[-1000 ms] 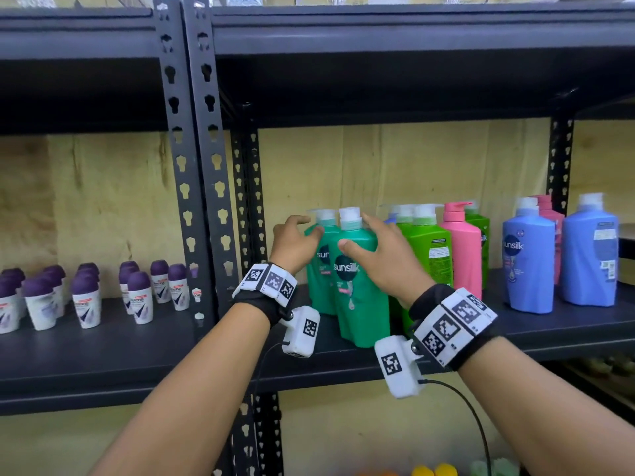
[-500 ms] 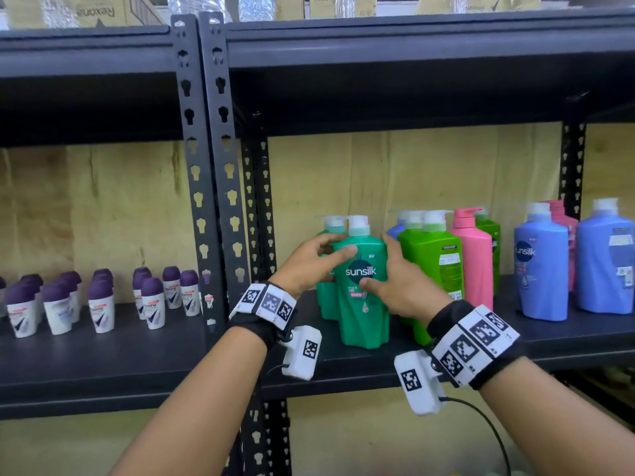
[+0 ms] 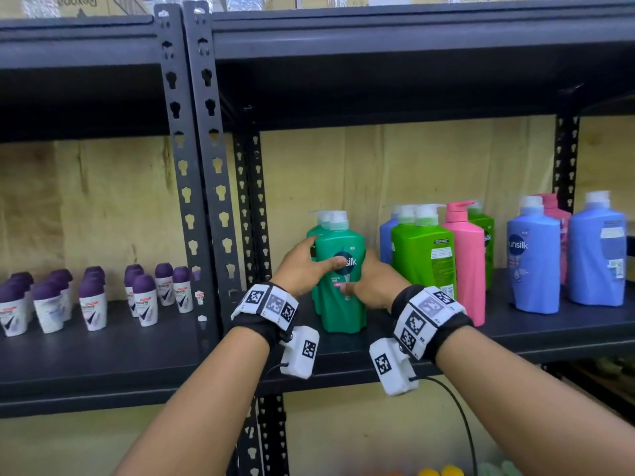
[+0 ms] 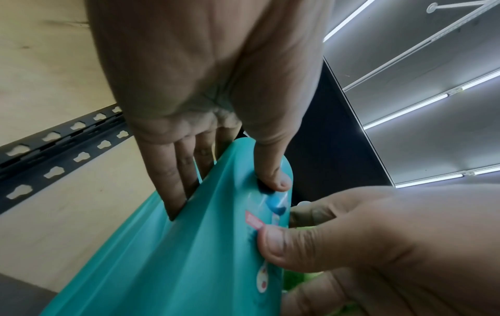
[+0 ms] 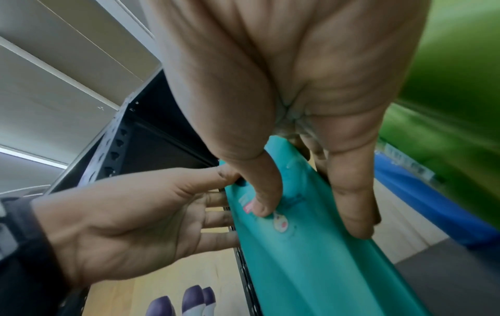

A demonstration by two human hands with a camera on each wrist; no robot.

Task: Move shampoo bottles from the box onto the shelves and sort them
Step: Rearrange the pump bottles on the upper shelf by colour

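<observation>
A teal-green Sunsilk pump bottle (image 3: 340, 269) stands upright on the dark shelf (image 3: 343, 352), the front one of a row of teal bottles. My left hand (image 3: 302, 266) holds its left side, fingers behind and thumb across the label. My right hand (image 3: 374, 283) holds its right side, thumb on the front. In the left wrist view my left hand (image 4: 224, 192) pinches the teal bottle (image 4: 189, 256) between thumb and fingers. The right wrist view shows my right hand (image 5: 308, 213) pinching the bottle (image 5: 311, 267) the same way.
Right of a small gap stand light-green bottles (image 3: 422, 255), a pink bottle (image 3: 464, 262) and blue bottles (image 3: 532, 262). A perforated upright post (image 3: 202, 166) splits the rack. Purple-capped roll-ons (image 3: 92, 300) fill the left bay. Another shelf hangs overhead.
Both hands slid from the bottle tops down to the middle of the front teal bottle. The teal bottles now stand in one line, with a gap to the light-green ones.
</observation>
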